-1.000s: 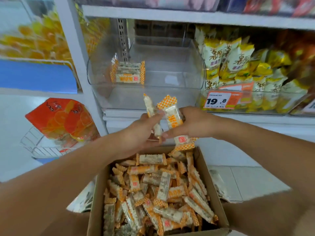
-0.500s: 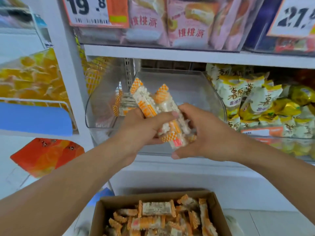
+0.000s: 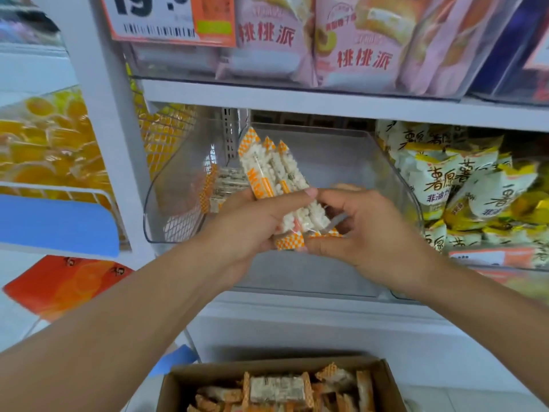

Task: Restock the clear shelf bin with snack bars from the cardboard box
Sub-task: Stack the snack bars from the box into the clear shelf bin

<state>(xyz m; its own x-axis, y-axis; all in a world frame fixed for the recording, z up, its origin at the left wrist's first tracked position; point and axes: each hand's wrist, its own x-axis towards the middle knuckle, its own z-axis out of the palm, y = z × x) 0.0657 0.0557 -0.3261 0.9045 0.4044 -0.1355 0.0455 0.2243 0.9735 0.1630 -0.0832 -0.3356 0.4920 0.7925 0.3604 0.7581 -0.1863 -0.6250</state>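
Nearest, at the bottom edge of the head view, sits an open brown cardboard box [image 3: 389,379] filled with loose snack bars [image 3: 277,389] in clear wrappers with orange-and-white checked ends. Above it, both bare forearms reach forward over the white shelf base. The left hand [image 3: 252,224] has its fingers and thumb curled round the lower half of a small bundle of the same wrapped rice-crisp bars [image 3: 273,171]; about three of them stand nearly upright, fanned slightly, their checked tops pointing up into the bin. The right hand [image 3: 365,233] meets the bundle from the other side, its fingers bent in and pinching the bars' lower end against the left thumb tip. The bundle is held just above the front lip of the clear plastic shelf bin [image 3: 398,185], over its open middle. Inside the bin, against its left wall, lies a short stack of bars already placed [image 3: 225,185]. Beside the bin on the right are yellow-and-white chip bags [image 3: 463,185]. On the shelf above stand pink pastry bags [image 3: 362,46] and an orange-and-white price tag [image 3: 166,19].
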